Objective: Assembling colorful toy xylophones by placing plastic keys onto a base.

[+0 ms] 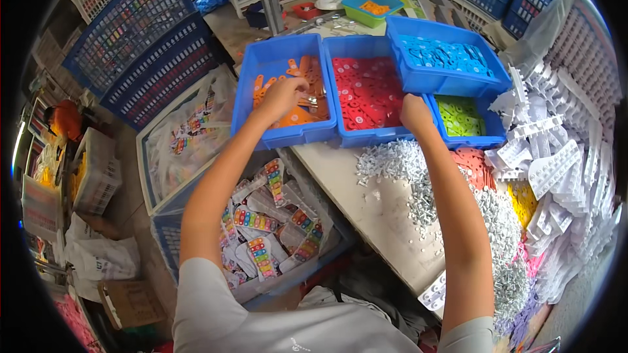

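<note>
My left hand [285,97] reaches into a blue bin [243,108] of flat orange strips [291,116]. Its fingers are bent together among the strips; what they pinch, if anything, is hidden. A shiny piece [313,100] lies beside the fingertips. My right hand [415,114] is curled at the right edge of a second blue bin [368,136], which holds red strips [366,95]. The fingers are mostly covered by the back of the hand, so I cannot see what they hold. Just right of it, a bin of light-blue strips [445,53] is stacked partly over one with green strips [461,116].
Loose silver screws [425,202] and white pieces [392,160] are heaped on the table [347,183]. White moulded plastic parts [556,163] pile up at the right. Below left stands a crate of bagged toy xylophone-like pieces [261,255]. Blue baskets [157,65] stand behind it.
</note>
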Tool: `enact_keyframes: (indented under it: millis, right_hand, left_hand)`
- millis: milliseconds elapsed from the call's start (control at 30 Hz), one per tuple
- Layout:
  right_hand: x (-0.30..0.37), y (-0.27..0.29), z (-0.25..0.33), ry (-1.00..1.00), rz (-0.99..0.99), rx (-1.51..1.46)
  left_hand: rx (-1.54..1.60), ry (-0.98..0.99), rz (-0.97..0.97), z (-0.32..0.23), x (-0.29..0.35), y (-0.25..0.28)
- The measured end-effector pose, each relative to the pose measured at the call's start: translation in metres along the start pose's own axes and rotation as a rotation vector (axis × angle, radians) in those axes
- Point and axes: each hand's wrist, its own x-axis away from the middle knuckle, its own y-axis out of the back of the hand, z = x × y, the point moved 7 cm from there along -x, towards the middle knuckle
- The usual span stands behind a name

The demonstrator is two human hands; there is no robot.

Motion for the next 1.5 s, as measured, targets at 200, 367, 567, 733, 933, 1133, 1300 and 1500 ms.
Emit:
enact_keyframes:
  millis: [200, 367, 567, 733, 933, 1133, 1300, 1500]
  right_hand:
    - [0.026, 0.036, 0.011, 0.124, -0.114, -0.373]
    - [0.093, 0.113, 0.039, 0.229, -0.361, -0.572]
    - [0.225, 0.179, -0.002, 0.127, -0.433, -0.497]
    - [0.319, 0.199, -0.086, -0.235, -0.377, -0.474]
    - [0.397, 0.191, -0.151, -0.51, -0.429, -0.455]
    - [0.405, 0.162, -0.156, -0.44, -0.306, -0.256]
    - [0.394, 0.146, -0.152, -0.295, -0.31, -0.215]
    - [0.392, 0.124, -0.156, -0.349, -0.296, -0.159]
  left_hand:
    - [-0.107, -0.126, 0.064, 0.039, -0.025, -0.045]
    - [0.213, 0.123, 0.288, 0.088, -0.029, -0.06]
    - [0.212, 0.207, 0.217, 0.082, -0.024, -0.041]
    - [0.326, 0.126, -0.11, 0.102, -0.034, -0.015]
    - [0.783, 0.143, -0.189, -0.054, -0.021, 0.019]
    - [1.009, -0.08, 0.31, -0.273, 0.045, -0.052]
    - [0.836, -0.244, 0.562, -0.36, 0.082, -0.136]
    - [0.87, 0.056, 0.85, -0.406, 0.1, -0.205]
